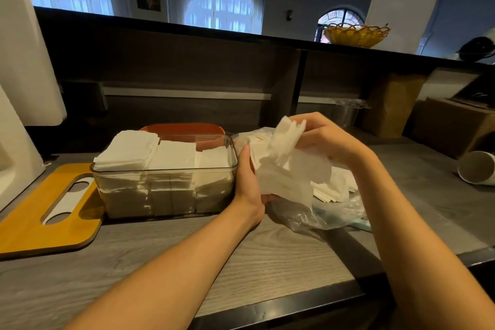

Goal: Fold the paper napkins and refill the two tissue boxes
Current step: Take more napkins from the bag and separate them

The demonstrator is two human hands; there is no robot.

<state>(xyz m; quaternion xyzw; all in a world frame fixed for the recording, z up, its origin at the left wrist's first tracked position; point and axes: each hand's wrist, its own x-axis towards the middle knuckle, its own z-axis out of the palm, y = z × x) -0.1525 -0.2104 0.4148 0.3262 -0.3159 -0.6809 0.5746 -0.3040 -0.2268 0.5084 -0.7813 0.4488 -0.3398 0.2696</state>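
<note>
A clear tissue box (166,197) stands on the counter, filled with stacks of folded white napkins (150,151). Behind it is an orange box (184,130), mostly hidden. To the right, my left hand (247,177) holds a bunch of white paper napkins (286,169) from below and the side. My right hand (325,136) pinches the napkins' upper edge. More napkins (334,185) lie on the counter under my right forearm, partly inside a crumpled clear plastic bag (321,214).
A yellow wooden lid with a slot (40,222) lies left of the clear box. A white appliance (18,88) stands at far left. A paper cup (476,170) lies on its side at right, near cardboard boxes (450,126). A yellow basket (356,33) sits on the upper ledge.
</note>
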